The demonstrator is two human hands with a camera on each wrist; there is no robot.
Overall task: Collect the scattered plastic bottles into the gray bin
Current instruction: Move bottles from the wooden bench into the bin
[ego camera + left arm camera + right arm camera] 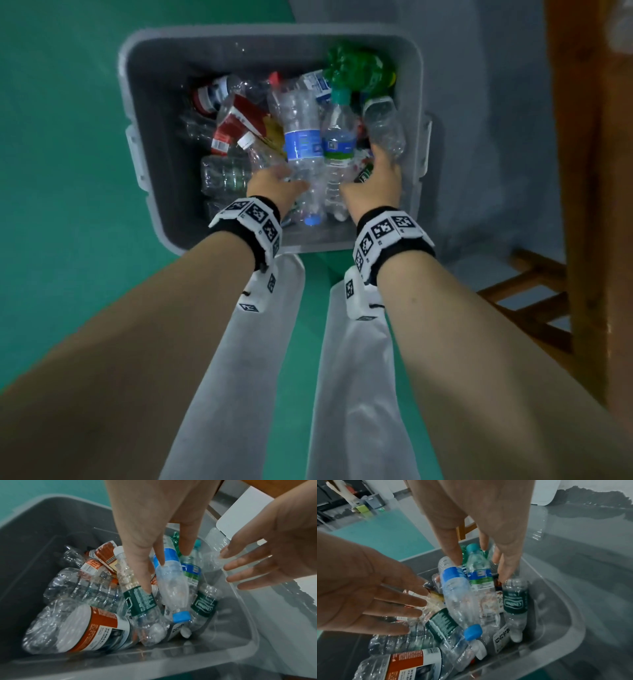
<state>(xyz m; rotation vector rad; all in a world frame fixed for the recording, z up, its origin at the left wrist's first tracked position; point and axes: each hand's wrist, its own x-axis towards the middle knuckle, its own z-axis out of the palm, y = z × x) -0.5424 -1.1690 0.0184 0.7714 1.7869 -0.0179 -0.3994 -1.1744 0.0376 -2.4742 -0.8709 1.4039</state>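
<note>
Blue-capped bottle (306, 161) lies between both open hands.

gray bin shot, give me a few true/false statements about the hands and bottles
1. Both hands reach into the gray bin. True.
2. The left hand grips a bottle tightly. False: its fingers are straight and spread.
3. The blue-capped bottle lies among the bottles in the bin. True.
4. The bin is empty. False: it holds many bottles.
5. The right hand is open. True.
</note>
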